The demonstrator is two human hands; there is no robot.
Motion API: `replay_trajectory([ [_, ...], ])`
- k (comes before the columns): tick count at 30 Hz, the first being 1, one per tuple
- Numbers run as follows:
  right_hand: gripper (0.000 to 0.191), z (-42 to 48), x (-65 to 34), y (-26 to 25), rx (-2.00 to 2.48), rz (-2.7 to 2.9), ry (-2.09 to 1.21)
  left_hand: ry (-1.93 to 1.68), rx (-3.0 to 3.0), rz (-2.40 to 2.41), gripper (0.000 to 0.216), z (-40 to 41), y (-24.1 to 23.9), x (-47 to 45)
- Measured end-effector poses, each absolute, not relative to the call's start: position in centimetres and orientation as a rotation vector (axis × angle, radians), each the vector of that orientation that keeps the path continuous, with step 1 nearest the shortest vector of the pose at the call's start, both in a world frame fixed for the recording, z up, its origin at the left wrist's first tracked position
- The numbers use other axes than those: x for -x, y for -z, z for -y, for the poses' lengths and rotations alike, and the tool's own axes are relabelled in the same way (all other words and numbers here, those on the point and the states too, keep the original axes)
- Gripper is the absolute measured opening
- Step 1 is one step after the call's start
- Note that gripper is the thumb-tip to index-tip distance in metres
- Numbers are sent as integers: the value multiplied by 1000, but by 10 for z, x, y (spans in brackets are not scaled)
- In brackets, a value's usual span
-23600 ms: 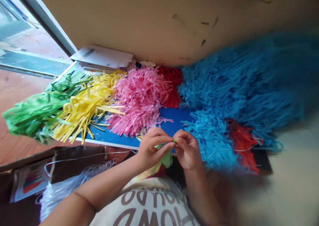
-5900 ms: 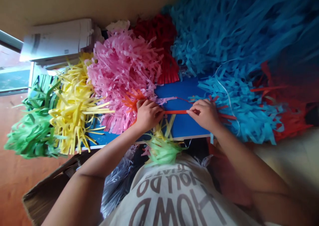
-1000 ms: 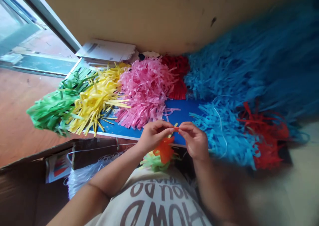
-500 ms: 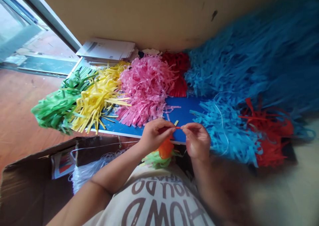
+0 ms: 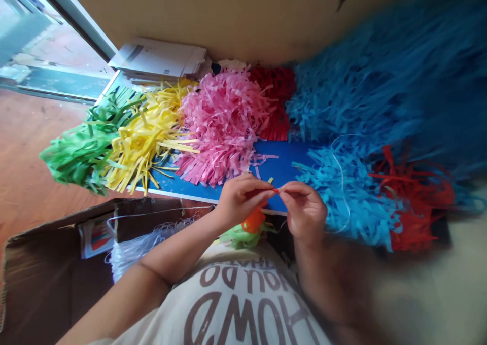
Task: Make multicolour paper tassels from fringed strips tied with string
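Now a thin orange strip [image 5: 276, 190] is pinched between the left hand [image 5: 239, 203] and right hand [image 5: 306, 210] above the blue board [image 5: 281, 165]; it is best kept taut, with fingertips close together.

Left grip [image 5: 243, 203], right grip [image 5: 306, 210] fingertip-to-fingertip

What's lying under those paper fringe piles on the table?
A blue board shows bare between the pink fringe pile and light blue fringe pile. Under the piles themselves it is covered, so nothing there can be seen.
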State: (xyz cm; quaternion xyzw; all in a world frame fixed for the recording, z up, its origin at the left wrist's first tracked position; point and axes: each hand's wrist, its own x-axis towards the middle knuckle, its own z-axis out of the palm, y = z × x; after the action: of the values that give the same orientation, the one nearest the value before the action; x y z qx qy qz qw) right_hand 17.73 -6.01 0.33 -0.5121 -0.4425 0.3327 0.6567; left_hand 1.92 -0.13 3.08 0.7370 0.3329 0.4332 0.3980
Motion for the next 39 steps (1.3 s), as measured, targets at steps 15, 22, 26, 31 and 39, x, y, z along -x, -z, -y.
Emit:
replay_trajectory([
  [15,15,65,-180,-5,1227,1179,-708,-1110,-2277,-717,11,-7,-35,-15],
  [22,19,62,-186,-1,1158,1218,-731,-1005,-2235,-707,12,-7,-34,-17],
  [26,16,62,-188,1,1214,1228,-741,-1013,-2318,-736,13,-7,-34,-17],
  [31,11,60,-187,0,1272,1222,-728,-996,-2256,-622,14,-10,-33,-15],
  [39,20,56,-186,-3,1178,1225,-746,-988,-2126,-753,8,-10,-29,-15],
])
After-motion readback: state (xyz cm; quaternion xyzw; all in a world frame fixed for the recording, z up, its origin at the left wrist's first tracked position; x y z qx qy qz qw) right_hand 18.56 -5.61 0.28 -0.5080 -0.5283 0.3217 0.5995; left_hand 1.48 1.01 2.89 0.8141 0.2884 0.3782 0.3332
